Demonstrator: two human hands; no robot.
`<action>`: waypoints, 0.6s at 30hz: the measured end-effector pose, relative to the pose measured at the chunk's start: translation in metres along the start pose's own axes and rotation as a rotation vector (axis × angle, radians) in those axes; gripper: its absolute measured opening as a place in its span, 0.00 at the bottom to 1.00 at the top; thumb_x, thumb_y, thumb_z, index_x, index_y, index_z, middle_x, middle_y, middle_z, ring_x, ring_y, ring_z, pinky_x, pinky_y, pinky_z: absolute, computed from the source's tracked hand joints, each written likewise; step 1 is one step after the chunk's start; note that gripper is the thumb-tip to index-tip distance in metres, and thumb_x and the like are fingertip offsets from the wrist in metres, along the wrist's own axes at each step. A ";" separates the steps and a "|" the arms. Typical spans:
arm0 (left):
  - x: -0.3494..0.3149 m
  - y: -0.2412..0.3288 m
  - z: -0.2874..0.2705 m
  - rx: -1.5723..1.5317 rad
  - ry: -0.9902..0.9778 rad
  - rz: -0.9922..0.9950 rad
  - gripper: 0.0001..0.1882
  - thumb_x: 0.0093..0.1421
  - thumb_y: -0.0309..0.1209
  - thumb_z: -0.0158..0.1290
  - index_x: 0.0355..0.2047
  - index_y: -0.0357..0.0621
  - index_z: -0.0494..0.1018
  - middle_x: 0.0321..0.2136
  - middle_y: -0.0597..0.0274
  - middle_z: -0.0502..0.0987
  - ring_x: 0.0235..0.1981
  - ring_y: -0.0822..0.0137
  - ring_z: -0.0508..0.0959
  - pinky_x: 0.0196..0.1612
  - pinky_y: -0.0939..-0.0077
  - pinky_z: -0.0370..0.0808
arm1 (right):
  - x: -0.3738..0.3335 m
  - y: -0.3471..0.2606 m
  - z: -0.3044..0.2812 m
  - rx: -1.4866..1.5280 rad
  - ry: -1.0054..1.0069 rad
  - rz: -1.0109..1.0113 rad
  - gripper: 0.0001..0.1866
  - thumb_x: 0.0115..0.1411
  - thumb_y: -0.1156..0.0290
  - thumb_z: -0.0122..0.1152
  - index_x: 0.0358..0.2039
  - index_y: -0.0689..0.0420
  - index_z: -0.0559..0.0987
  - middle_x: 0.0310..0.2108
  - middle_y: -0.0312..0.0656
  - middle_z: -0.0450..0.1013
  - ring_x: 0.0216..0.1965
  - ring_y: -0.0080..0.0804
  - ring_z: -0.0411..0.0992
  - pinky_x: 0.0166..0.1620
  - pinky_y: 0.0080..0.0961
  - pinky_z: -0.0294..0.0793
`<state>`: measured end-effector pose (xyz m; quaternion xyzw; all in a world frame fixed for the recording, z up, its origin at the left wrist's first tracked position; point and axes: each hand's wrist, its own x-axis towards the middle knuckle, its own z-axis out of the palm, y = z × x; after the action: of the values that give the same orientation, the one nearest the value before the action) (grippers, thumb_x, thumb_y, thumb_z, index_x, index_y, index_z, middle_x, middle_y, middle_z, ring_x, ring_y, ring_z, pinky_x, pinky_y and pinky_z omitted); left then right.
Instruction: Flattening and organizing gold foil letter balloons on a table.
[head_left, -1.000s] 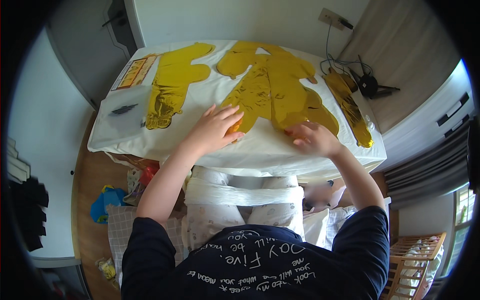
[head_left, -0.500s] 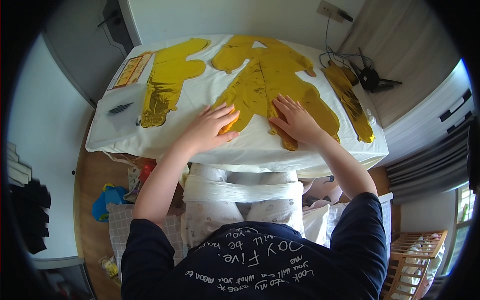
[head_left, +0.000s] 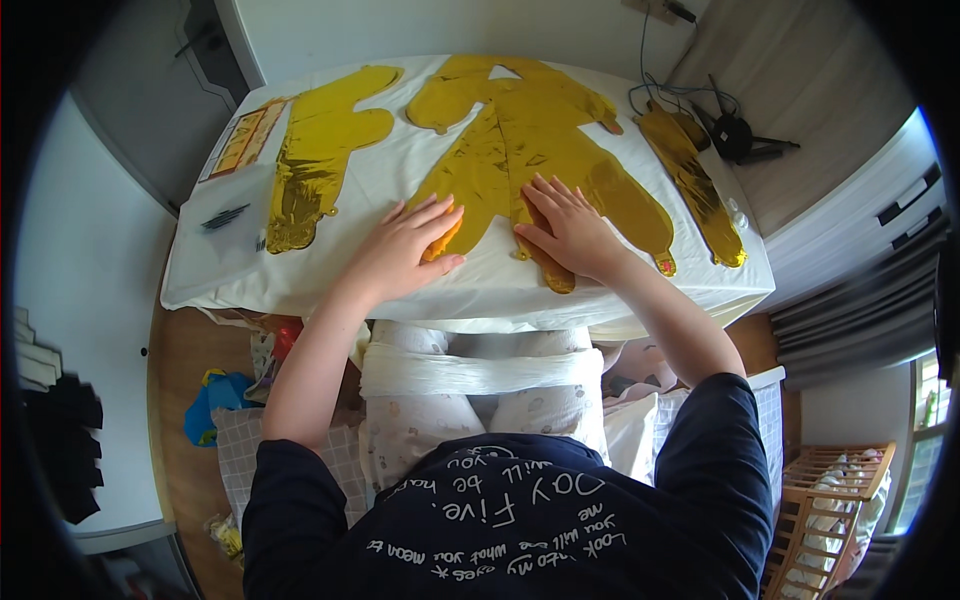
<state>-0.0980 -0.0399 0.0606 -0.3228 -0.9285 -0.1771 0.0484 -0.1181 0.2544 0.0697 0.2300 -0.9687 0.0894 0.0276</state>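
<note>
Right hand (head_left: 570, 230): moved centre-frame, lay flat, unclasped
Left hand (head_left: 400, 250): covered orange piece (head_left: 443, 240), grip unclear
Gold foil (head_left: 550, 130): seemingly being smoothed; next needed even pressure

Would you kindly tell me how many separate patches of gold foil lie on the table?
3: the left patch, the large middle patch under the right hand, and the narrow right patch. Overlaps may hide more pieces.

The left grip (head_left: 403, 250) partly hides 1 orange thing (head_left: 441, 244) beneath it. Far beyond the right grip (head_left: 573, 230), the upper edge cuts the wall socket (head_left: 652, 9).
</note>
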 end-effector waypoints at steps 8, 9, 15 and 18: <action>0.002 0.007 -0.006 -0.134 0.040 0.020 0.34 0.63 0.44 0.58 0.67 0.47 0.64 0.70 0.57 0.61 0.69 0.54 0.62 0.73 0.51 0.51 | -0.008 0.011 -0.019 0.034 0.174 0.009 0.37 0.70 0.43 0.46 0.69 0.57 0.61 0.72 0.51 0.54 0.74 0.50 0.47 0.74 0.48 0.45; 0.001 0.008 -0.007 -0.128 0.052 -0.001 0.34 0.63 0.42 0.58 0.67 0.47 0.64 0.69 0.57 0.61 0.69 0.54 0.63 0.72 0.51 0.51 | -0.010 0.019 -0.026 0.038 0.246 0.046 0.33 0.71 0.48 0.48 0.68 0.57 0.63 0.71 0.50 0.56 0.73 0.49 0.50 0.73 0.48 0.47; -0.002 0.010 -0.008 -0.184 0.124 0.015 0.32 0.62 0.43 0.60 0.65 0.48 0.66 0.68 0.58 0.63 0.65 0.52 0.68 0.72 0.52 0.55 | -0.083 0.135 -0.067 -0.021 0.415 0.412 0.19 0.67 0.59 0.57 0.53 0.55 0.79 0.57 0.50 0.73 0.57 0.47 0.72 0.59 0.38 0.71; 0.000 0.015 -0.005 -0.193 0.189 0.026 0.30 0.62 0.41 0.60 0.63 0.48 0.69 0.67 0.59 0.66 0.64 0.53 0.69 0.71 0.48 0.55 | -0.145 0.180 -0.073 -0.040 0.285 0.653 0.19 0.66 0.57 0.59 0.50 0.57 0.80 0.44 0.49 0.78 0.46 0.42 0.77 0.50 0.37 0.76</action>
<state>-0.0886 -0.0309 0.0694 -0.3198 -0.8943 -0.2943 0.1065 -0.0687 0.4899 0.0991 -0.1071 -0.9791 0.1056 0.1371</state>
